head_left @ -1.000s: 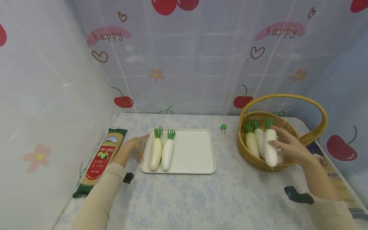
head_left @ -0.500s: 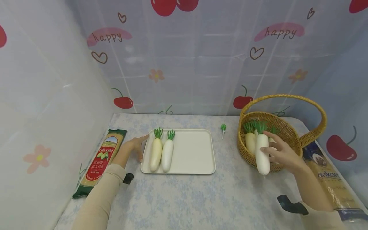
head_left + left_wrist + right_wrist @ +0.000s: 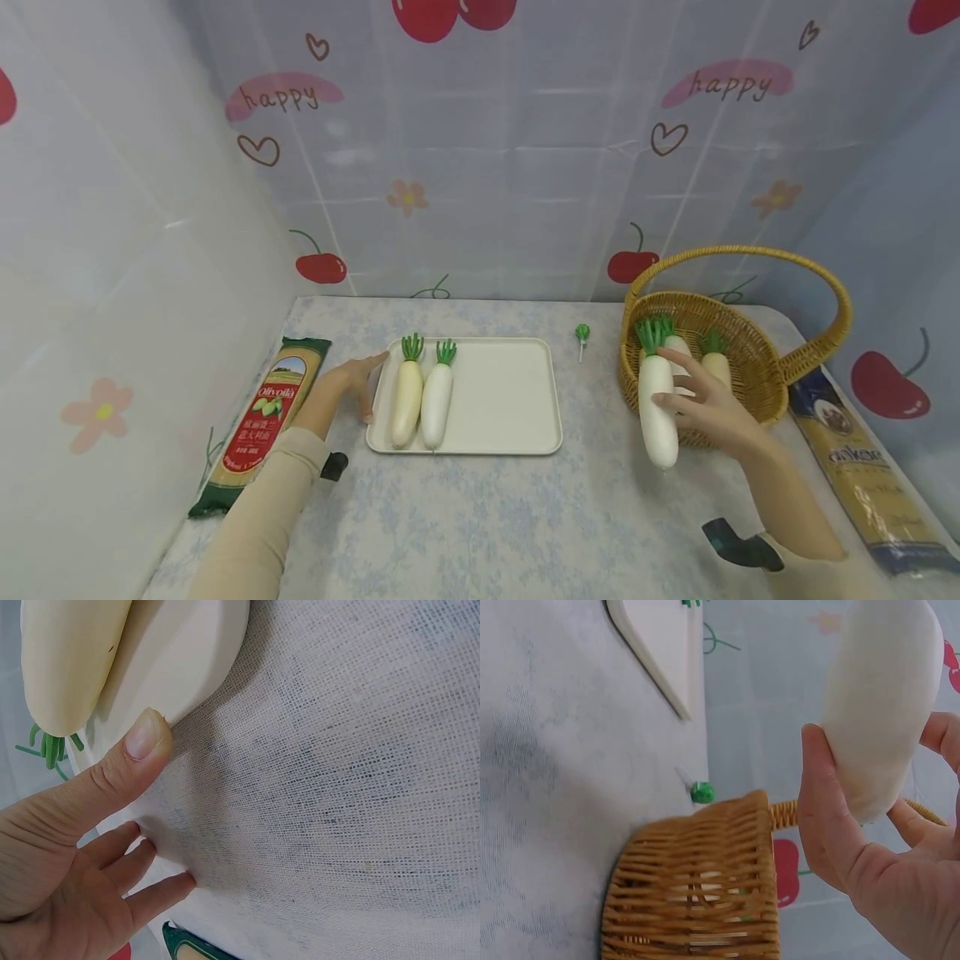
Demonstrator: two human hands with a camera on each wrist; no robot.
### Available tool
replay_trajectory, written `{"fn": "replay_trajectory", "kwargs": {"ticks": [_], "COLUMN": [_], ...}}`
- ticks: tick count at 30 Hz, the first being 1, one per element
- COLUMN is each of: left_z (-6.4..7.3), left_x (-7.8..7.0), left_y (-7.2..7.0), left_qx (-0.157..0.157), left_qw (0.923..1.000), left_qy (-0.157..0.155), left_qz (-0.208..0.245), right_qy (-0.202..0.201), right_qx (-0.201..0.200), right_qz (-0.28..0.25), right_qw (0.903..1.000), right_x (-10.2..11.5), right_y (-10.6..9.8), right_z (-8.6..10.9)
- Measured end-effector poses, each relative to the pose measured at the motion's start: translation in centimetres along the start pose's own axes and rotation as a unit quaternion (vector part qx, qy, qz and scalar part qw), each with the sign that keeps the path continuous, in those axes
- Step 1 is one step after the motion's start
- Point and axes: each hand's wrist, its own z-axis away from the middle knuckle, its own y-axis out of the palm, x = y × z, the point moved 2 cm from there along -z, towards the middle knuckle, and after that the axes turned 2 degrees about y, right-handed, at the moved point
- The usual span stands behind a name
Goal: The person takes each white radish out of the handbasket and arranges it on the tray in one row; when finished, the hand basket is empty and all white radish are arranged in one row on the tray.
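My right hand grips a white radish with green leaf stubs, holding it over the front left rim of the wicker basket. In the right wrist view the white radish sits between thumb and fingers, above the basket's side. My left hand rests at the left edge of a cream tray, thumb tip at its rim in the left wrist view. Two radishes lie side by side on that tray, a yellowish one and a white one.
More radishes lie in the basket, among them a yellowish one. A green lollipop lies between tray and basket. A red-labelled pasta packet is at the left, and a gold and blue packet at the right. A patterned curtain stands behind.
My right hand has carried the white radish leftward and towards the front, from above the basket's middle to its left rim. My left hand has stayed at the tray.
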Motion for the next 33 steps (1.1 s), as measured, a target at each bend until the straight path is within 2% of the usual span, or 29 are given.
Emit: {"fn": "replay_trajectory", "kwargs": {"ticks": [9, 15, 21, 27, 33], "left_z": [-0.1, -0.3, -0.4, -0.5, -0.5], "left_x": [0.2, 0.4, 0.5, 0.4, 0.5], "left_y": [0.1, 0.2, 0.3, 0.3, 0.2], "left_qx": [0.0, -0.003, -0.006, -0.006, -0.005], "left_qw": [1.0, 1.0, 0.9999, 1.0, 1.0], "left_qy": [-0.003, 0.0, 0.004, 0.001, 0.002], "left_qz": [-0.004, -0.008, -0.01, -0.006, -0.007], "right_qy": [-0.018, -0.017, -0.04, -0.051, -0.048], "right_qx": [0.006, 0.015, 0.017, 0.037, 0.04], "right_qz": [-0.016, -0.016, -0.005, -0.04, -0.044], "right_qw": [0.9997, 0.9996, 0.999, 0.9972, 0.9971], "right_x": [0.4, 0.5, 0.5, 0.1, -0.4], "right_y": [2.3, 3.7, 4.9, 6.1, 7.3], "right_z": [-1.1, -1.9, -2.8, -4.1, -5.2]}}
